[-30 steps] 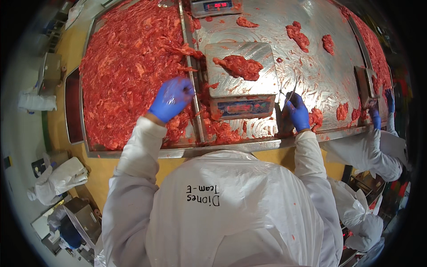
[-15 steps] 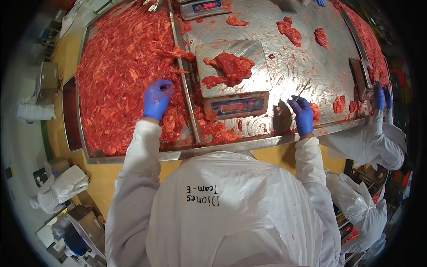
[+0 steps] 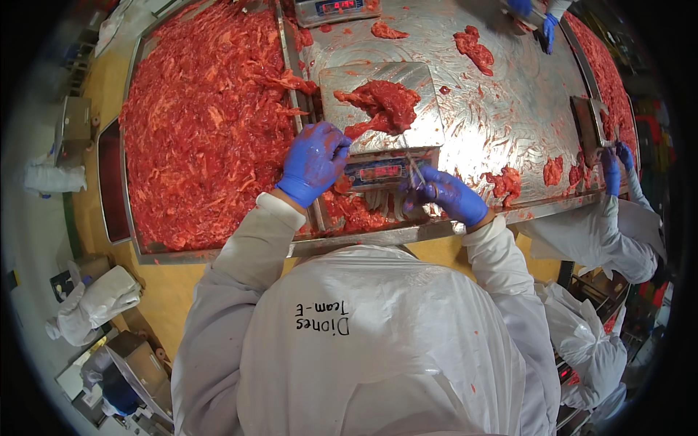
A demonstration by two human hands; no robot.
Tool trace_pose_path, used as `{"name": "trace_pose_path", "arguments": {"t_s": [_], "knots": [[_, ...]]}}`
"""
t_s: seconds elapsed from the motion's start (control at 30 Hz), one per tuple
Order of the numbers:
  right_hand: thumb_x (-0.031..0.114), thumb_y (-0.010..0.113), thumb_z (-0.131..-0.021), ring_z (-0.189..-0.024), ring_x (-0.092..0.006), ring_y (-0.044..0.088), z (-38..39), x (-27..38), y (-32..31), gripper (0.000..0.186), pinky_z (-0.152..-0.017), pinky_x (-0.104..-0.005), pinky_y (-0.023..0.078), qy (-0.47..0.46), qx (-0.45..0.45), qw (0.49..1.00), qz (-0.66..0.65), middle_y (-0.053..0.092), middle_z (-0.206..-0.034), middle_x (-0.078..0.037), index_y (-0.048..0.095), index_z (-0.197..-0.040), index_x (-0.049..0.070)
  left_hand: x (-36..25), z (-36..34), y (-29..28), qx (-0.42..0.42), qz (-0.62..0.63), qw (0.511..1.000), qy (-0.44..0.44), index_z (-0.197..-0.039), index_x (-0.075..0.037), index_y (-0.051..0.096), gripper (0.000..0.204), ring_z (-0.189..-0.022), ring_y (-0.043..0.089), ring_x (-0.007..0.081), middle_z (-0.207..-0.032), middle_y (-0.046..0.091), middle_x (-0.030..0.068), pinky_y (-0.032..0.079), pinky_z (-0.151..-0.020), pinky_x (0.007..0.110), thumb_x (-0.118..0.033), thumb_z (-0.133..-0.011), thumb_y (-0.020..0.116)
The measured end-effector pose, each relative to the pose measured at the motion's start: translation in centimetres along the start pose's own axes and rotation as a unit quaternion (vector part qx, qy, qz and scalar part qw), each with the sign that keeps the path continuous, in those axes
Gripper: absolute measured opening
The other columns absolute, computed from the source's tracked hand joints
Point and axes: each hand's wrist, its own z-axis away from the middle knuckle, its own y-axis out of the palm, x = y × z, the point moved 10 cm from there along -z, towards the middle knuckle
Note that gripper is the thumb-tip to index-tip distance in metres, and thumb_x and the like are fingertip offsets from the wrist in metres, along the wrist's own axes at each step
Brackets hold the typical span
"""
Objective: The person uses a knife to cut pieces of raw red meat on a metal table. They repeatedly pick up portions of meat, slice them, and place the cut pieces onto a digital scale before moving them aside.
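A large piece of raw red meat [image 3: 385, 104] lies on the steel plate of a weighing scale [image 3: 429, 123]. My left hand [image 3: 313, 163], in a blue glove, is at the plate's near left corner, its fingers pinched on the trailing end of that meat. In front of the scale is my right hand [image 3: 451, 196], also blue-gloved. It is closed around slim metal scissors [image 3: 416, 168], whose blades point away from me towards the meat. The fingers partly hide the handles. My left wrist passes over the metal divider beside the scale.
A deep tray of meat strips [image 3: 203, 131] fills the left side. Loose meat pieces [image 3: 474, 51] lie on the steel table [image 3: 509, 131]. A second scale [image 3: 338, 11] stands at the back. Gloved co-workers' hands [image 3: 609, 168] are at the right edge and far right.
My left hand has moved right from the tray to the meat on the scale. My right hand has brought the scissors left before the scale. A co-worker's hands have appeared at the far right.
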Motion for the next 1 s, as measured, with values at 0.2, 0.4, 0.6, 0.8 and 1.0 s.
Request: {"name": "trace_pose_path", "arguments": {"t_s": [0.2, 0.4, 0.6, 0.8, 1.0], "knots": [[0.039, 0.064, -0.102, -0.086, -0.0163, 0.068, -6.8, -1.1, 3.4, 0.045, -0.086, -0.0317, 0.054, 0.019, 0.000, 0.987, -0.158, 0.072, -0.105, -0.007, 0.065, -0.124, 0.000, -1.7, -0.5, -0.2, -0.019, -0.007, 0.999, 0.043, -0.092, -0.008, 0.071, 0.012, -0.098, 0.065, 0.0331, -0.101, 0.068, 0.0102, 0.054, -0.086, 0.045, -0.016, -0.082, 0.073], [0.021, 0.067, -0.101, -0.079, -0.0142, 0.062, -6.1, -0.5, 3.8, 0.023, -0.074, -0.0287, 0.051, 0.066, -0.013, 0.968, -0.240, 0.067, -0.093, -0.007, 0.066, -0.111, 0.000, -0.4, 0.7, -0.5, -0.020, -0.021, 0.999, 0.028, -0.091, -0.009, 0.071, 0.010, -0.098, 0.065, 0.0339, -0.101, 0.068, 0.0105, 0.053, -0.087, 0.045, -0.015, -0.084, 0.070], [0.020, 0.069, -0.099, -0.079, -0.0143, 0.063, -9.1, 0.1, 4.0, 0.025, -0.074, -0.0294, 0.053, 0.042, -0.006, 0.962, -0.268, 0.069, -0.094, -0.008, 0.068, -0.113, -0.002, -0.1, 1.0, -1.1, 0.009, -0.047, 0.999, 0.026, -0.096, -0.011, 0.071, 0.020, -0.107, 0.062, 0.0331, -0.108, 0.067, 0.0112, 0.047, -0.097, 0.049, -0.018, -0.078, 0.077], [0.010, 0.070, -0.096, -0.090, -0.0171, 0.069, -6.3, -7.6, 8.0, 0.027, -0.087, -0.0335, 0.056, 0.126, 0.097, 0.985, -0.071, 0.072, -0.101, -0.008, 0.069, -0.122, 0.001, 12.5, 8.0, -1.8, -0.126, -0.104, 0.967, -0.194, -0.128, -0.017, 0.066, 0.051, -0.137, 0.045, 0.0379, -0.144, 0.052, 0.0158, 0.031, -0.114, 0.057, -0.030, -0.081, 0.079], [0.004, 0.068, -0.095, -0.102, -0.0184, 0.070, 0.4, -2.7, 0.3, 0.019, -0.098, -0.0357, 0.054, 0.030, 0.019, 0.998, -0.047, 0.073, -0.111, -0.012, 0.068, -0.113, -0.001, 17.0, 11.0, -3.6, -0.069, -0.170, 0.940, -0.286, -0.155, -0.018, 0.043, 0.075, -0.148, 0.031, 0.0467, -0.160, 0.037, 0.0232, 0.023, -0.120, 0.063, -0.034, -0.088, 0.073]]}}
